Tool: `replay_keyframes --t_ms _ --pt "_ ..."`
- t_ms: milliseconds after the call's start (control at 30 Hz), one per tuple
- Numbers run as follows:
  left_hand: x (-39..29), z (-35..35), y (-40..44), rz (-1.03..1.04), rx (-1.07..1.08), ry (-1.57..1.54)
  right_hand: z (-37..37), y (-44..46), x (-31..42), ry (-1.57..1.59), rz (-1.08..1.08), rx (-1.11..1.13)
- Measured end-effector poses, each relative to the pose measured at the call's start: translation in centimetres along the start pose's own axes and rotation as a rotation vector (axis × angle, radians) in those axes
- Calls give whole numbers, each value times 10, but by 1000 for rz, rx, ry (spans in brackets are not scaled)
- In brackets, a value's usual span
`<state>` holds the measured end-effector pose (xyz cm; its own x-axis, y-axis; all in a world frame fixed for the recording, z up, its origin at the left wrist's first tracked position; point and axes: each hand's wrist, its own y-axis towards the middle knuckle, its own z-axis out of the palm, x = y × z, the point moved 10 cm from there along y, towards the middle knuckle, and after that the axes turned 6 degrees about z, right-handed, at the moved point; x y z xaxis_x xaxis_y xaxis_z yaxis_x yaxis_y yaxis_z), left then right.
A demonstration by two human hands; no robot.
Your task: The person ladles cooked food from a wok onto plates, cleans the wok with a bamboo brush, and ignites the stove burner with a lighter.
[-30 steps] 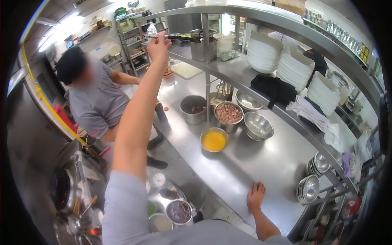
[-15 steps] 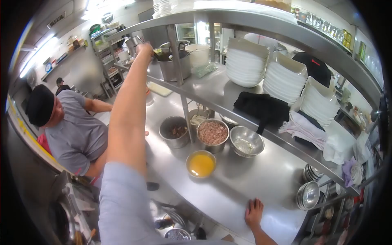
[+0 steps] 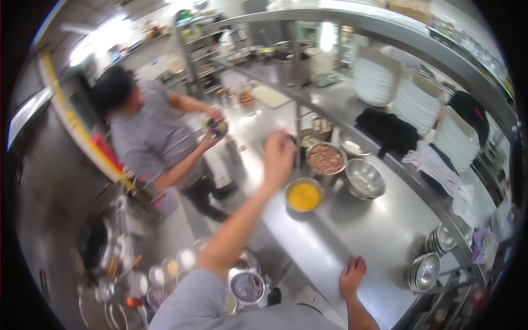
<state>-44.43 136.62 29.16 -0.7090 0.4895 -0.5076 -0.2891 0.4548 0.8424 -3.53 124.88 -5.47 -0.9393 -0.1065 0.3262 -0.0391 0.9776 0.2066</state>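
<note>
My left hand [image 3: 279, 157] is raised over the steel worktop [image 3: 341, 220], beside the shelf post. Its fingers look curled in, but motion blur and the hand itself hide what they hold, if anything. Close by, to its right, stand a bowl of yellow liquid [image 3: 303, 196], like beaten egg, and a steel pot of minced meat [image 3: 325, 159]. Further right sits a steel mixing bowl [image 3: 365, 179] with a little residue inside. My right hand [image 3: 352, 275] rests flat near the worktop's front edge, fingers extended, holding nothing.
A co-worker [image 3: 157, 126] at the left holds a small dark item [image 3: 218, 128] in both hands. The overhead shelf carries stacked white dishes [image 3: 377, 77] and a black cloth [image 3: 388, 129]. Stacked steel bowls [image 3: 425, 271] stand at right. Containers of ingredients [image 3: 247, 287] are below left.
My left hand has come down from the upper shelf to above the worktop. The view has turned left, while my right hand stays on the worktop. The co-worker's hands are now visible.
</note>
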Motion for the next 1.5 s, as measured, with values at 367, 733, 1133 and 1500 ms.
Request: replay_keyframes --t_ms 367,733,1133,1500 --pt "-206 -280 -525 -834 495 509 11 -19 -1 115 -195 -77" --pt "-432 -392 -1007 -1529 64 851 76 -272 167 294 -952 1246" --pt "-691 -338 -1252 -1825 -842 700 -28 -676 284 125 -1660 1278" --pt "-817 -338 -1302 -1691 -1826 300 53 -966 282 -88 -571 2403"
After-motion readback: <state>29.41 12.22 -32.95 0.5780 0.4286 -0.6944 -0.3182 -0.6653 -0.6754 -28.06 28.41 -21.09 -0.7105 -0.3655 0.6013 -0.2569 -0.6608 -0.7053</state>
